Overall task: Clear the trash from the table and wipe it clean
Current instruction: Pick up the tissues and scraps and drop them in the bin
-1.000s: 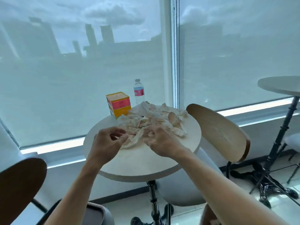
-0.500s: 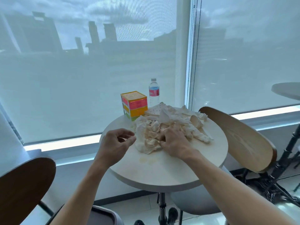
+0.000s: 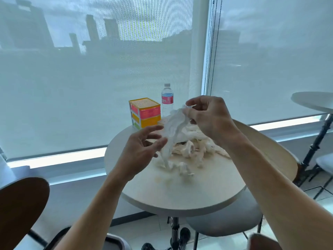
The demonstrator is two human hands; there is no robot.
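Tissue point(image 3: 173, 127) pinched by right hand point(image 3: 210, 119) (left hand point(image 3: 142, 150) loose), round table point(image 3: 180, 193) — shaded window point(image 3: 90, 87)

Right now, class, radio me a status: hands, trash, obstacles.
Right hand pinches a tissue lifted above the table; left hand open beside it. Tissue pile still on table. Colourful box, water bottle behind.

The scene is being viewed by a single head-worn camera, which is being aimed forward and down, close over the round table point(image 3: 180, 193), with shaded windows point(image 3: 90, 87) being taken in behind.
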